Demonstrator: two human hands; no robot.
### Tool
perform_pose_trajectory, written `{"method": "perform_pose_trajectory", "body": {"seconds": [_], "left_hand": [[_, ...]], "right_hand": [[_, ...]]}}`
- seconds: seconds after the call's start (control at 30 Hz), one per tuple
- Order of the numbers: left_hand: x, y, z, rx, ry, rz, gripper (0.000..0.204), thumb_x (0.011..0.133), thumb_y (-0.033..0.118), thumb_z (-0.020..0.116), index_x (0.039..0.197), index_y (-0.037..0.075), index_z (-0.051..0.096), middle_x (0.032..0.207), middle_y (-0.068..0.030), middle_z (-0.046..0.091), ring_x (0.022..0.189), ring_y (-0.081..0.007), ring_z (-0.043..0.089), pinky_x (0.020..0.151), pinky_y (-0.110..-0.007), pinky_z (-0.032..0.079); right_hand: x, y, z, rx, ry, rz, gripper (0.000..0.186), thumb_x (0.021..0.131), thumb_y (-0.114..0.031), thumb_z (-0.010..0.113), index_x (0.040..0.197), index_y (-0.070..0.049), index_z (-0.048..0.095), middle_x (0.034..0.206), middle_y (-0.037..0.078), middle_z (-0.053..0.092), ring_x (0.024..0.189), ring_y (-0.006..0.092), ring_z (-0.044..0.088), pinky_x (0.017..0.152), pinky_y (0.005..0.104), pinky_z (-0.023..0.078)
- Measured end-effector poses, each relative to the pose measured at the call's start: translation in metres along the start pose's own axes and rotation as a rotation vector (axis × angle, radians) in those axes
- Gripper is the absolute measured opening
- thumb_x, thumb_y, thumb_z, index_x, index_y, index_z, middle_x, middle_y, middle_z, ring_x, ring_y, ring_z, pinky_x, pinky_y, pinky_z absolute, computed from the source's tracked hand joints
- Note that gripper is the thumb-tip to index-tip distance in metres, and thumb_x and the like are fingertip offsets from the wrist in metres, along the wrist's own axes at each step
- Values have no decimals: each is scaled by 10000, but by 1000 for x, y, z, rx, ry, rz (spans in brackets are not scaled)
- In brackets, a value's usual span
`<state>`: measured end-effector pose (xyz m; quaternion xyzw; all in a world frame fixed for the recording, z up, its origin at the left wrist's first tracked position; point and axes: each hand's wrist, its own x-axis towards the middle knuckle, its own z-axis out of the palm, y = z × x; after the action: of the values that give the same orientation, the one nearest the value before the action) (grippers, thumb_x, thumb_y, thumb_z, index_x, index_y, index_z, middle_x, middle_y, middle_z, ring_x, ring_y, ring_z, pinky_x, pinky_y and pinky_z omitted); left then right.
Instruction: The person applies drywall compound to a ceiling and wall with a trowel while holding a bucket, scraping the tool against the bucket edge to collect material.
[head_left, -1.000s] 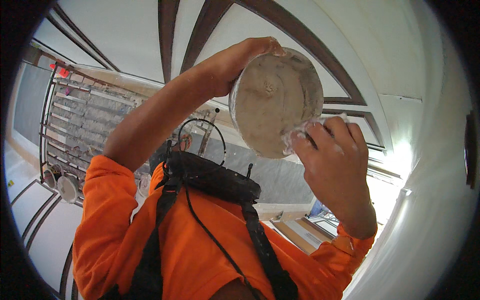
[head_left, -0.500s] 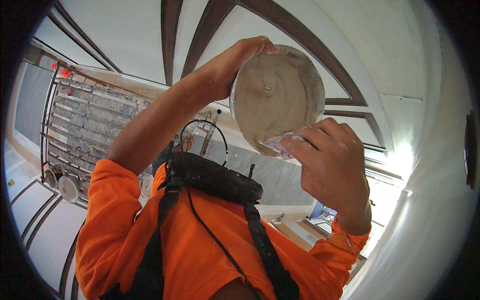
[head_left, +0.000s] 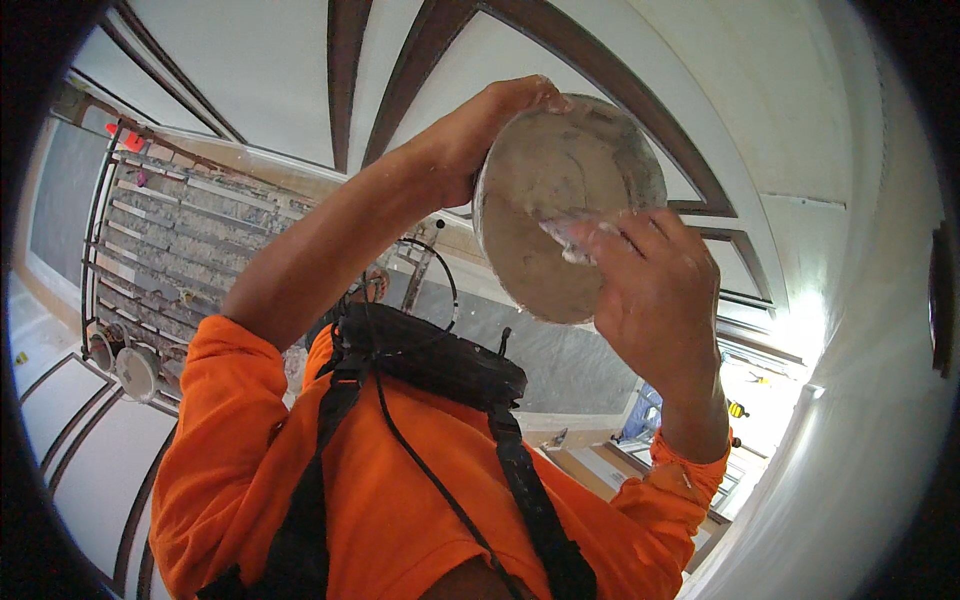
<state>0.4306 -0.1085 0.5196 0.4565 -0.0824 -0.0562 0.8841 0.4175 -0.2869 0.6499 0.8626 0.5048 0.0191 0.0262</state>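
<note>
Fingers point(head_left: 650, 228) of our right hand point(head_left: 655, 300) pinch nearly together on a smeared wad point(head_left: 568, 228) over the round pan point(head_left: 645, 165), upper centre; our left hand point(head_left: 510, 112) grips its upper-left rim. Paste point(head_left: 535, 170) probably makes it heavy and slippery; we'd support it underneath.

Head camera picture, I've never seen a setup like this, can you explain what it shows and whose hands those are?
There is no machine arm here: these are a person's own bare hands, seen by a fisheye camera worn on the head, looking down, so straight edges bend. The left hand grips a round container by its rim, with greyish-beige material inside. The right hand holds a whitish, smeared item over it; what that is, I can't tell. Lower down is the person's orange top; to the left, a slatted platform, with a pale bucket near its lower corner.
</note>
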Motion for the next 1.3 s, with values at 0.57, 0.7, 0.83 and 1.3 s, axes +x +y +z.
{"method": "perform_pose_trajectory", "body": {"seconds": [0.57, 0.7, 0.83, 1.3], "left_hand": [[4, 0, 1, -142, -106, -119, 692, 646, 26, 772, 1217, 26, 381, 1113, -124, 523, 1009, -162, 516, 885, -324, 431], [3, 1, 1, -23, 38, -91, 548, 688, 140, 690, 1163, 38, 438, 1077, -121, 551, 974, -189, 549, 844, -345, 456], [2, -7, 2, 184, 73, 119, 422, 746, 261, 584, 1099, 45, 500, 1037, -124, 581, 931, -210, 586, 805, -361, 483], [8, 1, 0, -105, 122, -179, 423, 780, 375, 511, 1048, 51, 556, 1006, -112, 605, 914, -228, 610, 825, -385, 484]], "right_hand": [[7, 15, -9, 188, -17, -141, 343, 545, 36, 564, 837, -102, 681, 798, 53, 647, 743, 255, 578, 643, 372, 448], [-6, 23, -16, 61, -250, -207, 260, 592, -36, 603, 825, -141, 651, 787, 12, 613, 761, 208, 570, 651, 345, 468], [4, 14, -15, 21, -140, -129, 237, 599, -54, 615, 809, -150, 667, 788, 5, 618, 788, 199, 569, 676, 344, 462], [-6, 16, -14, -9, -202, -155, 289, 597, -51, 621, 856, -168, 671, 855, -19, 626, 844, 185, 557, 733, 345, 441]]}}
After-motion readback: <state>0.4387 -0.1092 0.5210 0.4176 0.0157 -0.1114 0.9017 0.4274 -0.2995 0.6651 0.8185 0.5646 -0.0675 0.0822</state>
